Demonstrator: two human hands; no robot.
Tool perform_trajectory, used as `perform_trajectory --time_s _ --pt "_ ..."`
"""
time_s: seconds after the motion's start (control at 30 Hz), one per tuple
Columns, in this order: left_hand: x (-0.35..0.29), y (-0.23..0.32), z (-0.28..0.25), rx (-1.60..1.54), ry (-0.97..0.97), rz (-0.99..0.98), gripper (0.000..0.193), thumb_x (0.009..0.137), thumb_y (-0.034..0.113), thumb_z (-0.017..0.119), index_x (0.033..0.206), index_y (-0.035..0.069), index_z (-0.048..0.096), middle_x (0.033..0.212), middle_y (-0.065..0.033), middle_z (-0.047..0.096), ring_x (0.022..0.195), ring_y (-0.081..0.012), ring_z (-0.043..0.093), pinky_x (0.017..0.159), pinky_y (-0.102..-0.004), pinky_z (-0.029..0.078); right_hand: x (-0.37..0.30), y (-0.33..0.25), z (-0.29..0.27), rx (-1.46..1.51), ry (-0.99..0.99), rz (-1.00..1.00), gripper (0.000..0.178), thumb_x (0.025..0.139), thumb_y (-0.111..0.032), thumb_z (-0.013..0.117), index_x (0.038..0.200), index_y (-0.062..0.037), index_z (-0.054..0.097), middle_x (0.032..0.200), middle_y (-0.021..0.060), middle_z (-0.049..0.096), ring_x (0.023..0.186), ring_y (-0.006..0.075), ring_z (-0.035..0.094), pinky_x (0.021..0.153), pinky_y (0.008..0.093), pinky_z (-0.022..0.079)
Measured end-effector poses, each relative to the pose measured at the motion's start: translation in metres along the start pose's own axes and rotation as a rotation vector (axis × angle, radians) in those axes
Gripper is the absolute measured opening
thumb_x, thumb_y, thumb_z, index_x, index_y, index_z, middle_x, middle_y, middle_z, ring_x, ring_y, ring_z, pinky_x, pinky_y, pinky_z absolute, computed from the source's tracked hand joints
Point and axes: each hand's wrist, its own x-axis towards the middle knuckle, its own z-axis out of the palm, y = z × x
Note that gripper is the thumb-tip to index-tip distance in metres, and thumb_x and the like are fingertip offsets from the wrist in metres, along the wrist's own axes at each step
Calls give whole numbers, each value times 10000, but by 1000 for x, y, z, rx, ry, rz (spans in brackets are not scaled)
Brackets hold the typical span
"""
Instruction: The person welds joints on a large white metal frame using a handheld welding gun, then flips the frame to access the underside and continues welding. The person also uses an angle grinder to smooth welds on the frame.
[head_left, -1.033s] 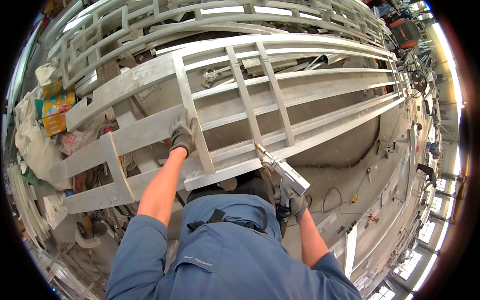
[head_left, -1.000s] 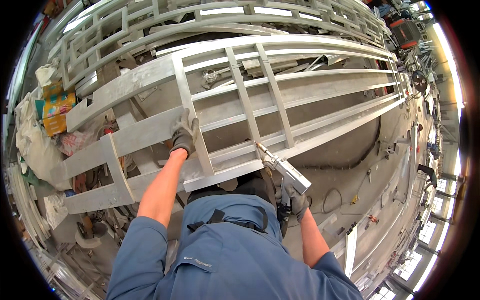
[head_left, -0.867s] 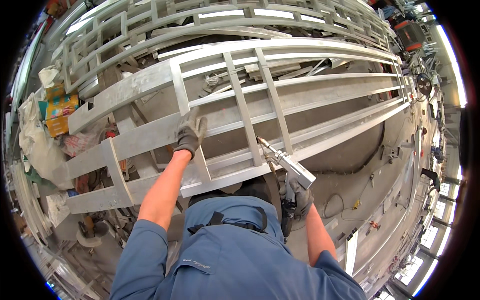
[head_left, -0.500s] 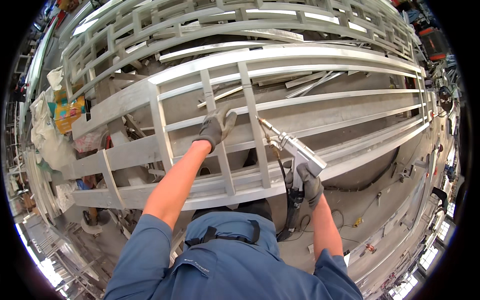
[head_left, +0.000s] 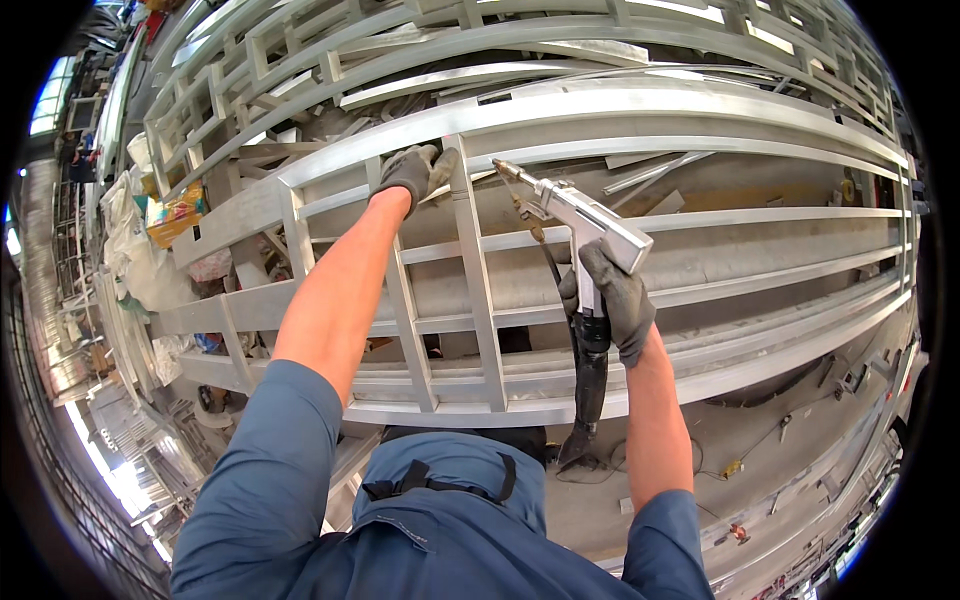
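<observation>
My right hand (head_left: pixel 617 300), in a dark grey glove, is closed around the grip of a silver welding gun (head_left: pixel 600 228) with a black lower handle and hose. Its narrow nozzle points up and left, close to the right side of a short crossbar (head_left: pixel 472 240) near the far rail. My left hand (head_left: pixel 405 172), gloved alike, reaches to the far side of a large silver metal frame (head_left: pixel 650 105). Its fingers curl over the frame between two short crossbars, one fingertip beside the right crossbar. The undersides of those fingers are hidden.
Another metal lattice (head_left: pixel 400 75) lies beyond the frame, with loose metal strips between. Bags and a yellow-orange package (head_left: pixel 178 215) are at the left. Cables (head_left: pixel 690 462) trail over the floor at right, and the gun's black hose (head_left: pixel 578 440) hangs down beside my body.
Both hands have moved farther from my body, the left slightly leftward to the frame's far side. The welding gun has risen with my right hand, its nozzle now near the far rail.
</observation>
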Motion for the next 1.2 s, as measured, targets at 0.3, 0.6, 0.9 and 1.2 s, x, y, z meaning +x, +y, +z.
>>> perform_trajectory --time_s 0.3,0.6,0.9,1.2 --pt "9 7 -4 -50 -94 -95 684 952 624 513 1274 40 665 1261 -224 668 1225 -374 605 1076 -418 438 57 8 -8 38 -132 71 448 961 -433 652 1081 -1 663 708 43 628 571 115 593 510 255 479" --pt "0 7 3 -147 -58 -114 664 943 644 522 985 19 743 993 -225 725 984 -357 688 909 -423 494 59 9 -12 -31 -128 107 403 938 -415 684 1069 -34 666 743 47 621 614 117 597 518 266 466" --pt "2 1 8 -158 -24 -98 670 921 661 543 919 17 728 933 -206 722 926 -333 682 872 -418 498 67 8 -3 -26 -135 158 378 942 -399 685 1077 -47 659 736 41 619 611 114 597 515 258 465" --pt "16 -13 11 -18 -146 -89 575 932 534 588 1178 30 716 1176 -221 709 1097 -377 670 975 -441 491 63 6 5 -96 -132 114 313 969 -379 658 1013 -70 635 733 28 609 604 110 591 520 260 470"
